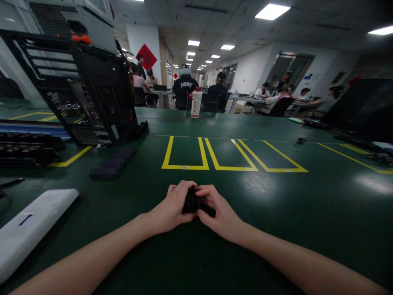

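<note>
Head view, left hand (172,209): fingers curled right round the black piece (189,200), holding on.
Right hand (219,213): fingers half-curled, tips at its right edge; grip impossible to tell.
Black piece: between both hands, lower centre, over the green tabletop (260,246).
Yellow tape (186,167): just beyond, mid-frame.
Computer case (101,94): looming upper left.

Head camera: worn high, facing forward and down
Bare left hand (173,207), bare right hand (219,213): close below
Dark-green tabletop (276,213): stretching ahead
</note>
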### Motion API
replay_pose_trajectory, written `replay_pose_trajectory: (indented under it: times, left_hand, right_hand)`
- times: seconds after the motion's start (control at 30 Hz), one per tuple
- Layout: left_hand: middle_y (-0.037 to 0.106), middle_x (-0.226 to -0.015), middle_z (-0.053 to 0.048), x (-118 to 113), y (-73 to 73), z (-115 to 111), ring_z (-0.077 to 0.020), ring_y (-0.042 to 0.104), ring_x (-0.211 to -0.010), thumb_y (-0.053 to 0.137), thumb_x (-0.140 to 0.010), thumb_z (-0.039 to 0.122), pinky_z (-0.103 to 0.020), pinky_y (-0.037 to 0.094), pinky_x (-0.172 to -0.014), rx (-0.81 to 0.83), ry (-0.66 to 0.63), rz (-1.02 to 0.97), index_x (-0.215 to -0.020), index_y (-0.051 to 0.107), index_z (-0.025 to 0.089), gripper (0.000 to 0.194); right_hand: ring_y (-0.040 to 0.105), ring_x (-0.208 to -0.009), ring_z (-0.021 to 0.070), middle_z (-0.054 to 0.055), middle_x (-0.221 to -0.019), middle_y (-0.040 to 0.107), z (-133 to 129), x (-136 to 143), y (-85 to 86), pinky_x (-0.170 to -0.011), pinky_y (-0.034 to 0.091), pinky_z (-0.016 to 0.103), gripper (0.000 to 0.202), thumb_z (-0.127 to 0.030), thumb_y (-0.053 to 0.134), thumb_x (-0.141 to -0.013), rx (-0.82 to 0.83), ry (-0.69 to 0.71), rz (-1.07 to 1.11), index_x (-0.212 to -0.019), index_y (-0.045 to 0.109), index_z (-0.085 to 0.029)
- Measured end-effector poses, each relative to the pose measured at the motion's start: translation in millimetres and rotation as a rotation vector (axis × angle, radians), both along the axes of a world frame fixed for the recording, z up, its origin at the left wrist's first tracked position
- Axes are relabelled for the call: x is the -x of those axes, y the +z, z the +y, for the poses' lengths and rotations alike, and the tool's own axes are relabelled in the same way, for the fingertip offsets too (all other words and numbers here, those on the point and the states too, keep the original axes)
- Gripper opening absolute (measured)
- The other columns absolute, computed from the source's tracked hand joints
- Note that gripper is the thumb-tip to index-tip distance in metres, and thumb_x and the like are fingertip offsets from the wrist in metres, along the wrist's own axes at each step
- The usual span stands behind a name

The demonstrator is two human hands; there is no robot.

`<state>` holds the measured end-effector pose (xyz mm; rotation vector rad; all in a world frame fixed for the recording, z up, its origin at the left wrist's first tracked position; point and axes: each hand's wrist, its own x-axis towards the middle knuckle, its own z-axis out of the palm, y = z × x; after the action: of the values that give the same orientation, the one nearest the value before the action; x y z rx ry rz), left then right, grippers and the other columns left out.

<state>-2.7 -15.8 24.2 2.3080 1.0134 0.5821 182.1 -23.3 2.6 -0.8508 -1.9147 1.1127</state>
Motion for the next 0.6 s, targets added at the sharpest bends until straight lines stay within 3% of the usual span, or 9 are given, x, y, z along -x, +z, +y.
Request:
replay_pose_trajectory:
  times: [0.13, 0.27, 0.6]
  left_hand:
    - [0.043, -0.115, -0.008, 0, 0.7, -1, -0.0252, 0.045, -0.102, 0.06, -0.075, 0.018, -0.043, 0.039, -0.085, -0.001, -0.007, -0.013, -0.117, 0.03, 0.024, 0.052]
    - [0.044, -0.114, -0.007, 0, -2.0, 0, -0.0241, 0.046, -0.1, 0.061, -0.074, 0.019, -0.042, 0.039, -0.084, -0.01, 0.0, -0.035, -0.117, 0.031, 0.025, 0.053]
    - [0.045, -0.113, -0.006, -3, -12.6, 2, -0.025, 0.047, -0.099, 0.064, -0.069, 0.014, -0.043, 0.038, -0.084, -0.036, 0.044, -0.042, -0.115, 0.031, 0.026, 0.058]
  right_hand:
    - [0.055, -0.098, 0.0158, 0.003, -0.107, 0.048, 0, 1, 0.3, -0.085, 0.049, 0.035, 0.02, -0.017, 0.05, -0.081, 0.113, -0.001, 0.045, -0.1, 0.045, -0.022]
    - [0.053, -0.103, 0.0185, 0.005, -0.11, 0.05, 1, 2, 0.4, -0.086, 0.049, 0.038, 0.029, -0.021, 0.05, -0.082, 0.174, -0.041, -0.003, -0.11, 0.041, -0.024]
    - [0.051, -0.105, 0.0172, 0.004, -0.109, 0.047, 0, 0, 1.7, -0.092, 0.046, 0.037, 0.031, -0.013, 0.054, -0.077, 0.091, 0.01, 0.001, -0.104, 0.044, -0.023]
